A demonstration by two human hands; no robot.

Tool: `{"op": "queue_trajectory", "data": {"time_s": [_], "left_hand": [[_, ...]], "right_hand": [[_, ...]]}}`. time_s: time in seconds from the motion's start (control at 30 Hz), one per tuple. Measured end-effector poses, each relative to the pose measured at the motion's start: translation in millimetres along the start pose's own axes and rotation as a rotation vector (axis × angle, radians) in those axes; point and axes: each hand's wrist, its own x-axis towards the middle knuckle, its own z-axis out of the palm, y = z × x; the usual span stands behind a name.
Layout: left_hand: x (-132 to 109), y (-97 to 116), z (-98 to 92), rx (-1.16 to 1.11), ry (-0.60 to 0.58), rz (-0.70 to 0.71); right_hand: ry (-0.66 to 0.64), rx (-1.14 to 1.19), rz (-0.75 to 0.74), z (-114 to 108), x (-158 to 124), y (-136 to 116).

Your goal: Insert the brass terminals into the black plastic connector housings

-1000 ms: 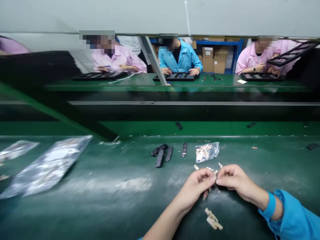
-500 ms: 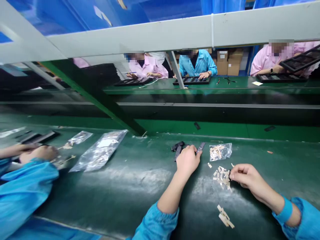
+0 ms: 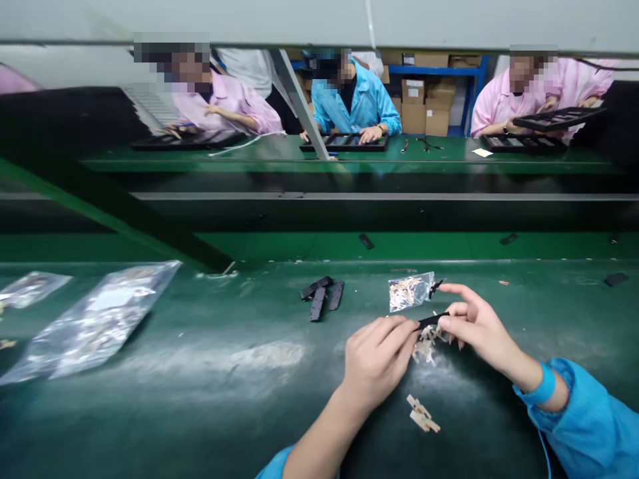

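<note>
In my left hand (image 3: 377, 359) the near end of a slim black plastic piece (image 3: 431, 321) is pinched. My right hand (image 3: 479, 330) has its thumb and bent fingers at the other end, while its index finger stretches forward. By that fingertip is a small black part (image 3: 436, 289); I cannot tell whether it is held. Beneath the hands lies a loose pile of small pale flat pieces (image 3: 426, 349), partly covered. Just beyond is a clear bag of similar pieces (image 3: 405, 291). To the left, several black plastic pieces (image 3: 316, 303) lie together.
A few pale strips (image 3: 423, 415) lie nearer me. Large clear bags (image 3: 107, 313) rest at the left. A green slanted post (image 3: 150, 223) meets the bench, and a grey beam (image 3: 299, 23) crosses overhead. Co-workers sit at the opposite bench (image 3: 429, 159) with black trays (image 3: 344, 142).
My left hand has come from the black pieces to my right hand, carrying one piece. My right index finger has straightened. The view has swung right, leaving the neighbour's arms out of sight.
</note>
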Motion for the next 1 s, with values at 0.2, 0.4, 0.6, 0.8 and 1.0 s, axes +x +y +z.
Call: {"op": "queue_trajectory", "data": {"time_s": [0.2, 0.4, 0.6, 0.8, 1.0], "left_hand": [[5, 7, 1.9, -0.517, -0.167, -0.367], [7, 7, 4.6, -0.997, -0.561, -0.927], [8, 13, 3.7, -1.161, -0.66, -0.977], [8, 16, 7.7, -1.08, -0.419, -1.084], [3, 22, 8.7, -1.066, -0.424, -1.019]], "right_hand": [[-0.009, -0.083, -0.077, -4, -5, -9], [-0.159, -0.175, -0.058, -7, -5, -12], [-0.079, -0.209, -0.102, -4, -1, -3], [0.213, -0.213, -0.193, -10, 4, -3], [0.145, -0.184, -0.064, 0, -2, -5]]}}
